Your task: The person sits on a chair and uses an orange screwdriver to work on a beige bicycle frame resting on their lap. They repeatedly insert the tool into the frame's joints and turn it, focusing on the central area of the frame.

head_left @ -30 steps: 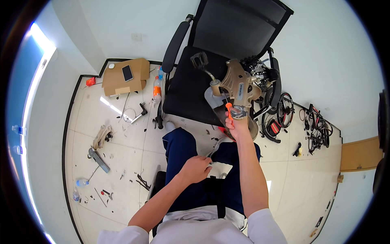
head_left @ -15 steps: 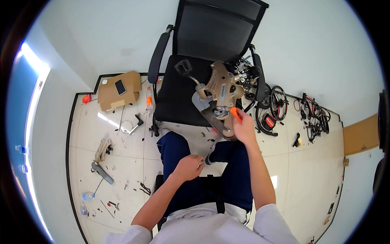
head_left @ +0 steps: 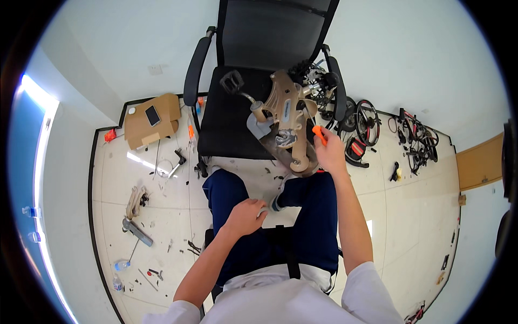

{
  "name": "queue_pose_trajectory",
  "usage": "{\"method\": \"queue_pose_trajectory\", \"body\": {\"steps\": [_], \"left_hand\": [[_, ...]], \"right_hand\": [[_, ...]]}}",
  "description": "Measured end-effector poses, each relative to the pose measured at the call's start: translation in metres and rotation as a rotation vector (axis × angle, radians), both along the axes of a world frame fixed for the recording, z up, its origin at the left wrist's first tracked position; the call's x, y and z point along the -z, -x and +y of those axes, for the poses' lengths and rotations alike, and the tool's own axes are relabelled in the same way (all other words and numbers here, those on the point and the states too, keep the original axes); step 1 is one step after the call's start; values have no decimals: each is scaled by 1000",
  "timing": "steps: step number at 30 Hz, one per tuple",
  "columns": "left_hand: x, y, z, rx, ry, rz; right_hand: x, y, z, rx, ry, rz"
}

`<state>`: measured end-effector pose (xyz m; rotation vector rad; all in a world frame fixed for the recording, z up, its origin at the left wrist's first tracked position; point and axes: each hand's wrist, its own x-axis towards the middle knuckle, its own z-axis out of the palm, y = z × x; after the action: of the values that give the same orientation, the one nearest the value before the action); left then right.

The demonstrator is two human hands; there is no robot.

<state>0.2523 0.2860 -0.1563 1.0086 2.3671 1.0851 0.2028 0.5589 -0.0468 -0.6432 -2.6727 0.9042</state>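
Note:
My right hand (head_left: 330, 151) is closed around the orange handle of a screwdriver (head_left: 319, 131). The screwdriver's thin shaft points up and away, to the side of a bronze-coloured bike frame part (head_left: 285, 102). That frame part rests tilted on the black chair seat (head_left: 213, 124), its near end overhanging the front edge. A black pedal (head_left: 232, 81) on a crank arm sticks out at its left. Over my lap, between the knees, my left hand (head_left: 246, 217) has curled fingers, touching no part of the frame. What it holds, if anything, is too small to make out.
Bike wheels (head_left: 368, 123) and more bike parts (head_left: 418, 146) lie on the floor at the right. On the left are a cardboard sheet (head_left: 140, 132) with a phone (head_left: 152, 115), a grey metal part (head_left: 139, 233), loose tools and small plastic bottles (head_left: 122, 265).
My right hand has moved slightly right and the screwdriver's shaft now shows against the frame part. The view has shifted, moving the chair left and up. My left hand stays over my lap.

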Motion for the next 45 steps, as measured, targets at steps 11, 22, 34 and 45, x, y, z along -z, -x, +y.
{"method": "queue_pose_trajectory", "body": {"steps": [11,22,34,45], "left_hand": [[-1,1,0,3,-20,19],[1,1,1,0,-18,28],[0,2,1,15,-21,14],[14,10,0,-164,-235,-328]], "right_hand": [[0,13,3,-38,-62,-23],[-3,12,1,-21,-75,-57],[1,10,-2,-28,-75,3],[2,8,-1,-113,-245,-54]]}}
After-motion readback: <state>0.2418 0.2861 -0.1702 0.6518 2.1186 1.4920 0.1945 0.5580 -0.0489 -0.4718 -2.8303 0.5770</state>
